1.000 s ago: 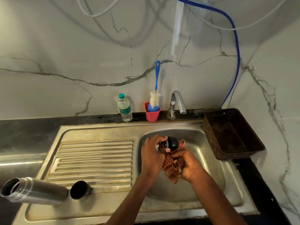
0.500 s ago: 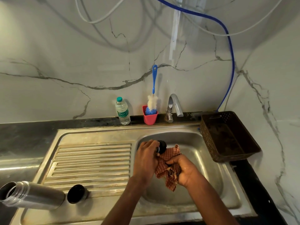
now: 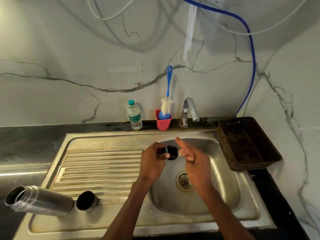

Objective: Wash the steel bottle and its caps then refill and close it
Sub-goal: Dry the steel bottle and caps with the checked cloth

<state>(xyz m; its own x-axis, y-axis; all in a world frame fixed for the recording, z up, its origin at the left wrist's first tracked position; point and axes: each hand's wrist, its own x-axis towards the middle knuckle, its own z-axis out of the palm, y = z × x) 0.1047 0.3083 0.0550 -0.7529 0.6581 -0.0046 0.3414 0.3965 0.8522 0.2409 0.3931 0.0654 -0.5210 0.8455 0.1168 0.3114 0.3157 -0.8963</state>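
- Steel bottle (image 3: 40,201) lying on its side at lower left of the frame, on the near edge of the draining board (image 3: 102,168), open mouth turned to the left edge of the picture.
- Just right of its base, a black-lined cap (image 3: 86,200) lying on the ridges, open side toward the camera.
- Right of centre, steel sink basin (image 3: 223,186) with round drain (image 3: 184,181) showing between the two forearms.
- Above the basin, left hand (image 3: 152,163) gripping a small black cap (image 3: 170,152), fingers and thumb curled round its left end.
- Right hand (image 3: 194,159) blurred, just right of that cap, fingers stretched out straight and pointing to upper left; holding nothing that can be made out.
- At right of frame, dark brown basket (image 3: 249,144) sitting on the counter beside the basin.
- Farther back along the wall: curved tap (image 3: 189,110), red cup (image 3: 163,121) holding a blue-handled bottle brush (image 3: 167,94), and a clear plastic water bottle (image 3: 134,115) with green lid.
- Behind all, marble-veined wall (image 3: 69,66) with a blue hose (image 3: 251,54) running down at upper right.
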